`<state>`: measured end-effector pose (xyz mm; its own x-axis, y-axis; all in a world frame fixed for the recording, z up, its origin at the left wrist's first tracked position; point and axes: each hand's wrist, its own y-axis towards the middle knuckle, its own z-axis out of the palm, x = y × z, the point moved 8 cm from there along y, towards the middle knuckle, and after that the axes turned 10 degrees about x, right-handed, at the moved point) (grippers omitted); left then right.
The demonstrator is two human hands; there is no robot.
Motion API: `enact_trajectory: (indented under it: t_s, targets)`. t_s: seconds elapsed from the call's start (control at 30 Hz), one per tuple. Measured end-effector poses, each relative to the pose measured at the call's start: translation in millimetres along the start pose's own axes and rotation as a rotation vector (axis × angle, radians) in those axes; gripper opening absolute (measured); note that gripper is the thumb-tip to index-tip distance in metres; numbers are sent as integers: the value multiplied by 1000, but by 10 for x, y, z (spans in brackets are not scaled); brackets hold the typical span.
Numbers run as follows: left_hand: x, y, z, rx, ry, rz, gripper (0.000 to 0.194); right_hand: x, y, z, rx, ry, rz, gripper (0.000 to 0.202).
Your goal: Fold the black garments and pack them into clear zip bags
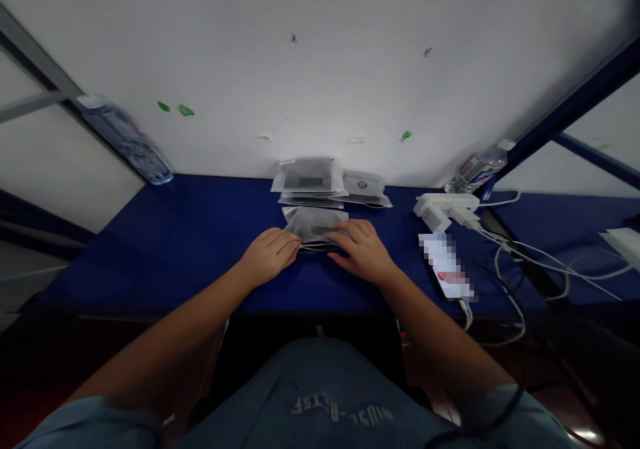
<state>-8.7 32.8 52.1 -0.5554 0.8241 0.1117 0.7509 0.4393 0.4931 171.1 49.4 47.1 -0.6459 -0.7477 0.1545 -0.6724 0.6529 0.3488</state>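
Near pouch [316, 217]: translucent, dark content inside, center of frame, lying on the blue table [210, 216]; both hands on it. Dark layers show at its front edge.
Left hand [273, 252]: left of center, fingers curled together, pinching the pouch's front left corner.
Right hand [364, 250]: right of center, fingertips on the pouch's right part, thumb set apart below them near the front edge. Can't tell if it grips.
Pouch stack [309, 174]: just above center, behind the near pouch; several similar translucent pouches, dark contents.
Printed pouch [364, 186]: right of the stack, beside it, dark round logo on top.
Phone [445, 267]: right of center, screen up, pixelated, cable at its lower end.
Power strip [465, 200]: right side, above the phone, white, plugs in it, white cables trailing to the right edge.
Bottles: clear left bottle [127, 142] tilted, upper left; labelled right bottle [480, 168], also tilted, upper right, behind the strip.
Wall [320, 89]: white, top of frame, small green leaf marks.
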Motion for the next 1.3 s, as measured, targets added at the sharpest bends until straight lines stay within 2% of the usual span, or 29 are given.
enact_trajectory:
  t_s: [0.07,0.17,0.4,0.6,0.8,0.93,1.07,1.3]
  targets:
    - [-49,12,37,17,16,21,16,198,100,117,79,-63,-91,41]
    - [-102,16,54,7,76,49,14,322,221,237,125,-144,-124,32]
    - [-89,36,61,15,99,26,10,307,309,263,66,-105,-98,25]
    - [-54,47,79,29,12,1,12,260,276,258,43,-70,-74,22]
    - [11,31,123,5,-47,-46,13,291,311,238,91,-103,-77,22]
    - [4,28,139,7,-10,-27,14,353,400,244,128,-108,-80,23]
    - [33,35,166,40,22,-63,17,384,468,278,132,-126,-92,23]
    - [-7,63,131,53,14,-43,20,387,435,274,137,-174,-109,20]
